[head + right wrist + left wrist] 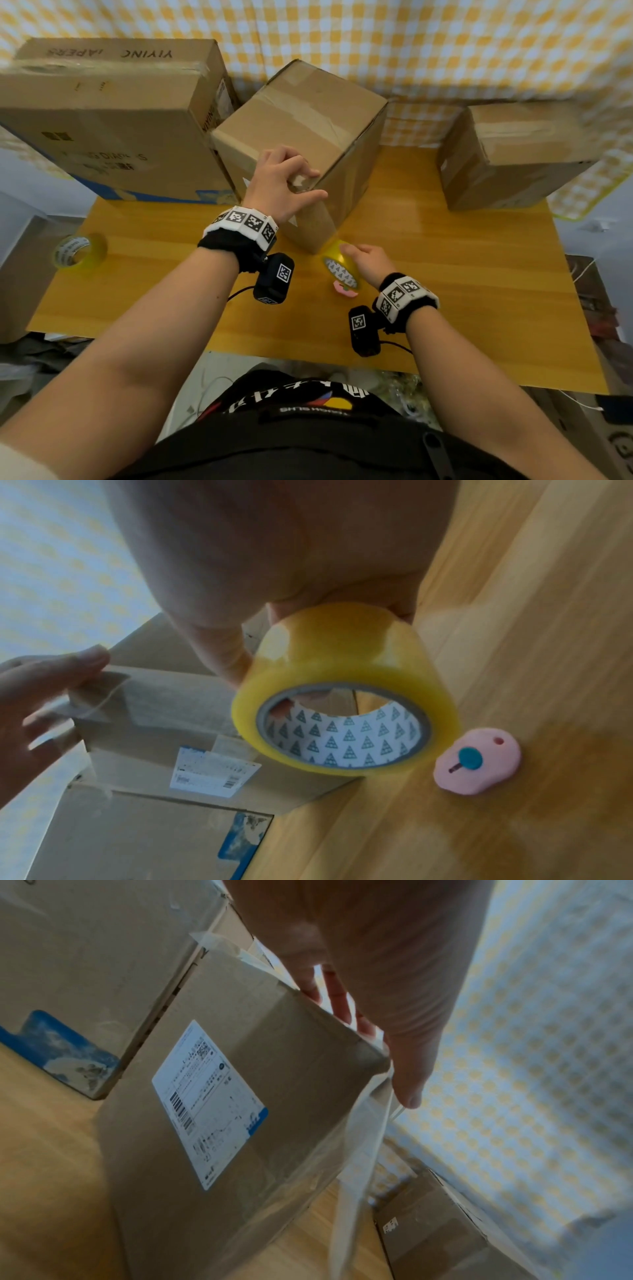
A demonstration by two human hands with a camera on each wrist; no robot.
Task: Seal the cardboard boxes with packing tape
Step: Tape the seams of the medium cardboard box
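My left hand point(279, 181) spread, fingers pressing middle box point(308, 137) corner; my right hand point(371, 265) grips yellow tape roll point(346, 685) above desk point(445, 274).

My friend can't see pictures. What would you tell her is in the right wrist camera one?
A right hand grips a yellowish roll of packing tape above a wooden table, with a small pink cutter lying just beside it. Behind are cardboard boxes, and the left hand touches the top corner of the nearest one.

Seemingly open tabletop point(445, 274) between boxes point(507, 154)
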